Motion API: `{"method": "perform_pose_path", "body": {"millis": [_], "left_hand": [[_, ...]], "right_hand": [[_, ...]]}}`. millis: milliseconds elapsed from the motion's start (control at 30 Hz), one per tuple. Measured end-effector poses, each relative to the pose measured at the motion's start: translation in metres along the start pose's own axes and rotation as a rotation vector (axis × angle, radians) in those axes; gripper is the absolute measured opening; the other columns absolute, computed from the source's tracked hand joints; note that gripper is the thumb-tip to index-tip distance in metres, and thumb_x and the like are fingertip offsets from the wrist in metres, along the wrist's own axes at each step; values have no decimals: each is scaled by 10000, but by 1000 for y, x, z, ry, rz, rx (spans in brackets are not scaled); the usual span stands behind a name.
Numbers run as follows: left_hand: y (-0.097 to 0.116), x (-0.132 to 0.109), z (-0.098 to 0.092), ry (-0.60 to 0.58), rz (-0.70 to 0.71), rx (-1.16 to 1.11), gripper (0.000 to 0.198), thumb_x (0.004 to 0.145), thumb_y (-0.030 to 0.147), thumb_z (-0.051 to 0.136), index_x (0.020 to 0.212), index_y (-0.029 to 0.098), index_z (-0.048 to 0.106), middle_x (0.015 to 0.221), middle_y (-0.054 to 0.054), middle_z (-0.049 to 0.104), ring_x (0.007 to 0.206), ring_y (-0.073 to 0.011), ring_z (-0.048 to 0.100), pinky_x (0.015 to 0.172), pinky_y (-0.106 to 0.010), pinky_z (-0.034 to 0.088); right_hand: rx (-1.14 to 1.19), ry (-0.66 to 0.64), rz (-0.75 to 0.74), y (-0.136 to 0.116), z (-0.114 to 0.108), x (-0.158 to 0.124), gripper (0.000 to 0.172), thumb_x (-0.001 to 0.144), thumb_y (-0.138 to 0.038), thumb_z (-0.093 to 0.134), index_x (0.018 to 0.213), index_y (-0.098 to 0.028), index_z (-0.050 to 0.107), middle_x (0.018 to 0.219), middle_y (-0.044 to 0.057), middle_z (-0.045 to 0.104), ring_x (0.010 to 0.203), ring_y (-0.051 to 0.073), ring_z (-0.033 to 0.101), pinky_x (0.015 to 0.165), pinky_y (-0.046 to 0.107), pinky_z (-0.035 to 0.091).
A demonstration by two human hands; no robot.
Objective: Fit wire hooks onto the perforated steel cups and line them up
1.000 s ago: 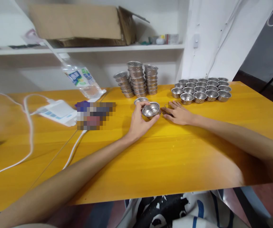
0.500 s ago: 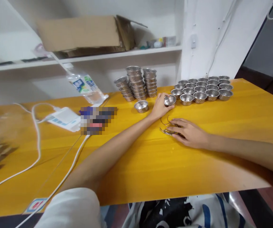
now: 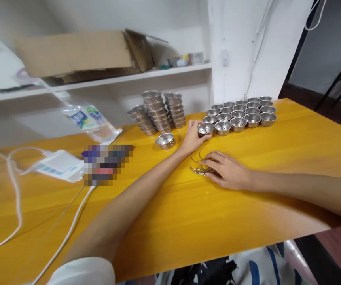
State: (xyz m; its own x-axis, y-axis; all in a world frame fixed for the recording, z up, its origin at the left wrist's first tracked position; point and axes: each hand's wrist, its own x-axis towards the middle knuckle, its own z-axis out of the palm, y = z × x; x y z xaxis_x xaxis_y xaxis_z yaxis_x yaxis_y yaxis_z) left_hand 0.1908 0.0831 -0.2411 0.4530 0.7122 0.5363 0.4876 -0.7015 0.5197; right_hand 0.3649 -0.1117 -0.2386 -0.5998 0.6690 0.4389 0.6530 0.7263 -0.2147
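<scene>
- One perforated metal cup (image 3: 206, 128) is held upright between the thumb and fingers of the left hand (image 3: 193, 136), at the near left corner of the rows of cups (image 3: 238, 124).
- Thin curved wires (image 3: 199, 171) are partly covered by the right hand (image 3: 228, 170), its fingers loosely bent; whether they are gripped cannot be told.
- Near the left forearm, a lone cup (image 3: 165, 141) is set before three stacks of cups (image 3: 158, 115).

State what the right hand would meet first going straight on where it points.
The bent metal wires, which the right hand seems to touch; beyond them, probably the left forearm, though depth is unclear.
</scene>
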Motion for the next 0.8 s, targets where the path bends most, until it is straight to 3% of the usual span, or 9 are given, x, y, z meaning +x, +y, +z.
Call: {"method": "perform_pose_path", "body": {"millis": [167,300,400,500,633,733,800], "left_hand": [[-2,5,5,-21,18,-8,650,860,555,897,1287,210,551,1397,-160,531,1363,-374,589,1250,-561,456],[-1,1,10,-46,43,-14,805,812,671,907,1349,198,539,1456,-202,515,1454,-419,534,1288,-600,415],[9,4,2,49,97,-13,735,916,715,788,1402,228,531,1532,-198,469,1544,-398,458,1324,-584,365],[20,23,-36,271,178,37,454,1054,639,641,1318,272,593,1486,-147,509,1499,-330,478,1301,-547,359],[6,53,-126,551,128,231,413,1020,600,733,1229,260,627,1415,-92,570,1392,-281,440,1231,-551,342],[-30,58,-184,570,-90,354,520,946,547,847,1267,204,625,1396,-61,603,1317,-253,378,1235,-548,270],[-53,52,-206,481,-250,388,609,915,475,893,1333,147,597,1408,-74,625,1296,-255,382,1252,-551,229]], "right_hand": [[-16,0,-2,1,0,-1,312,1122,-327,555,1363,-168,672,1332,180,687,1246,322,632,1119,563,561],[-10,-6,-6,2,0,-1,312,1131,-340,541,1361,-173,669,1337,173,686,1257,318,627,1137,568,552],[-4,-3,-5,4,1,-2,315,1131,-342,546,1373,-179,665,1350,172,686,1274,321,627,1148,577,550],[-1,8,-15,6,3,-3,324,1137,-356,543,1371,-171,669,1351,180,686,1272,326,636,1144,576,558],[5,30,-23,8,3,-4,315,1131,-363,559,1363,-180,670,1339,176,690,1250,329,650,1132,578,571],[19,37,-15,8,3,-4,319,1123,-359,574,1380,-189,659,1348,175,692,1262,332,651,1141,584,569],[23,35,-11,8,3,-5,319,1123,-359,574,1376,-181,654,1362,183,689,1282,335,647,1152,588,563]]}}
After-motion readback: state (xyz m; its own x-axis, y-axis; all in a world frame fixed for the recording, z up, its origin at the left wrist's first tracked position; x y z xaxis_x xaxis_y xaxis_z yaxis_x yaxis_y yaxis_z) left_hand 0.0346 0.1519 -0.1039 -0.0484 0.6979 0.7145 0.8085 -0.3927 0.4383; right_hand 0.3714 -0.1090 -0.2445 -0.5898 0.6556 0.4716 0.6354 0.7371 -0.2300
